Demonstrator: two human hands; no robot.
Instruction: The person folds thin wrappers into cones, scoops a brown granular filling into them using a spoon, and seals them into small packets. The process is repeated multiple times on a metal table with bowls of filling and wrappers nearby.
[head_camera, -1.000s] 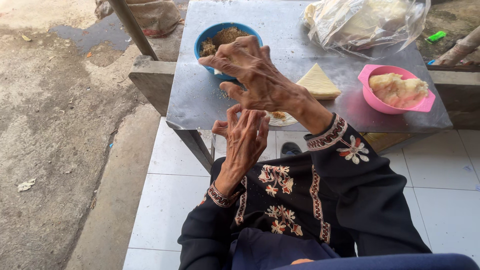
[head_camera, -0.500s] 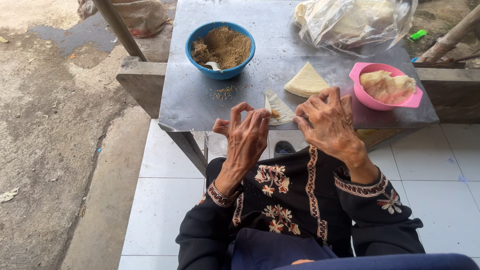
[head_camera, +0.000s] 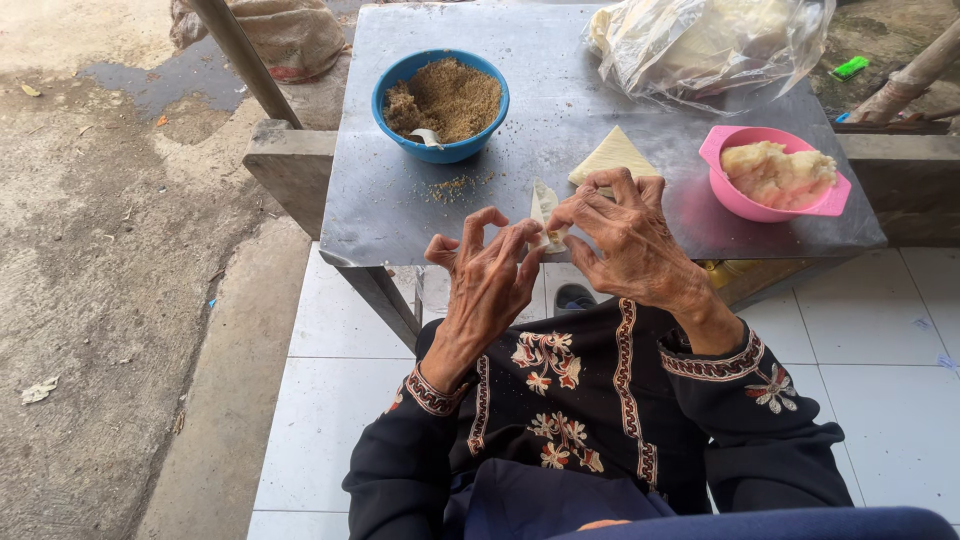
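Observation:
My left hand (head_camera: 487, 272) and my right hand (head_camera: 622, 237) meet at the near edge of a grey metal table (head_camera: 400, 215). Together their fingertips pinch a small pale folded wrapper (head_camera: 545, 212) with a bit of filling at its lower end. Just behind my right hand a stack of pale triangular wrappers (head_camera: 612, 155) lies on the table. A blue bowl (head_camera: 440, 92) of brown crumbly filling with a spoon in it stands at the back left. A pink bowl (head_camera: 775, 175) holding pale dough sits to the right.
A clear plastic bag (head_camera: 715, 40) with pale contents lies at the table's back right. Brown crumbs (head_camera: 455, 186) are scattered near the blue bowl. White floor tiles (head_camera: 330, 390) lie under me, bare concrete ground to the left. A pole (head_camera: 240, 55) leans behind the table.
My right hand came back from the blue bowl to the near table edge and joined my left hand on the wrapper. The view has tilted slightly down.

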